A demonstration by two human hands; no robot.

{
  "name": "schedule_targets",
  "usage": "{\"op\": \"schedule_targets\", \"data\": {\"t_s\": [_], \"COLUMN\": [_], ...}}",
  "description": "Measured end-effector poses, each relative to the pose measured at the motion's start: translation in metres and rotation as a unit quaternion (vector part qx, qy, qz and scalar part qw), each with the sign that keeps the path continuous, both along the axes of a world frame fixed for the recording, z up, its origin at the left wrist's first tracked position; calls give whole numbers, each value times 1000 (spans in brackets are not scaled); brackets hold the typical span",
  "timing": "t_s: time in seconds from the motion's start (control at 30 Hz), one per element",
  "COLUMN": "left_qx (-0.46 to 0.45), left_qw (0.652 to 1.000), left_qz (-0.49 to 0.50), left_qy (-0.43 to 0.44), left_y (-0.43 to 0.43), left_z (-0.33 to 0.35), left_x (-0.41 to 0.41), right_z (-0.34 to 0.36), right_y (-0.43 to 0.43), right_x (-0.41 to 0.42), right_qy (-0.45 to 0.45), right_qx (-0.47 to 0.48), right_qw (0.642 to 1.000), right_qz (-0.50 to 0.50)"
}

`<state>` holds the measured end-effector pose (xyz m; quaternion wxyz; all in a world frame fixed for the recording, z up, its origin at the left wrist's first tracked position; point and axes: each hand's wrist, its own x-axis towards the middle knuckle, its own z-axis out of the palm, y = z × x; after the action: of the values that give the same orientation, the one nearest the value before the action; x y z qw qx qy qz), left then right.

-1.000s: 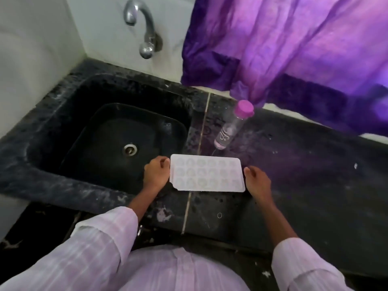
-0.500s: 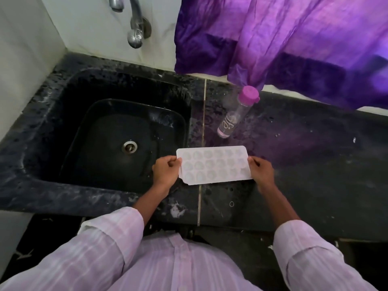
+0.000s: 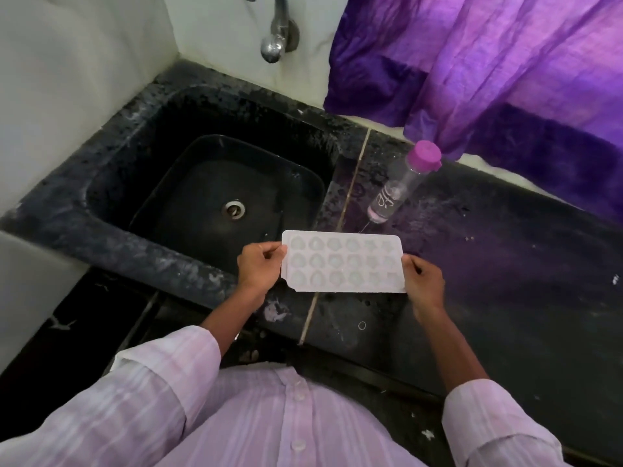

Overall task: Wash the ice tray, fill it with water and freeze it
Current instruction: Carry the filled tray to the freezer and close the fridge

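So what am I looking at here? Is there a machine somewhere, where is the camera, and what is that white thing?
No machine here: these are a person's two bare hands. The picture comes from a wide-angle camera worn on the person's head, looking forward and down, so their striped sleeves show at the bottom. The left hand and the right hand each hold one short end of a white ice tray, above where the black sink meets the dark counter. A clear bottle with a pink cap stands on the counter behind the tray. A tap sits above the sink, and a purple cloth hangs at the upper right.
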<state>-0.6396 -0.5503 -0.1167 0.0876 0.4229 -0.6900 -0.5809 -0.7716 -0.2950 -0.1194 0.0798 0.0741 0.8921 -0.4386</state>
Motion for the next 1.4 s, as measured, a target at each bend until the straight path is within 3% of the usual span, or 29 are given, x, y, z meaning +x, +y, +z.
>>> {"op": "schedule_targets", "data": {"t_s": [0.27,0.8,1.13,1.4], "left_qx": [25,42,54,42], "left_qw": [992,915,833,727], "left_qz": [123,398,549,684], "left_qy": [28,41,43,37], "left_y": [28,128,215,308], "left_z": [12,23,14,4], "left_x": [54,232,365,467], "right_z": [7,13,8,-6], "right_y": [-1,-35,-50,-43], "right_x": [1,86,203,323], "right_qy": [-26,-80,-109,-117], "right_qx": [-91,-97,-57,-30], "right_qw": [990,916,840,747], "right_qz": [105,380,528,654]}}
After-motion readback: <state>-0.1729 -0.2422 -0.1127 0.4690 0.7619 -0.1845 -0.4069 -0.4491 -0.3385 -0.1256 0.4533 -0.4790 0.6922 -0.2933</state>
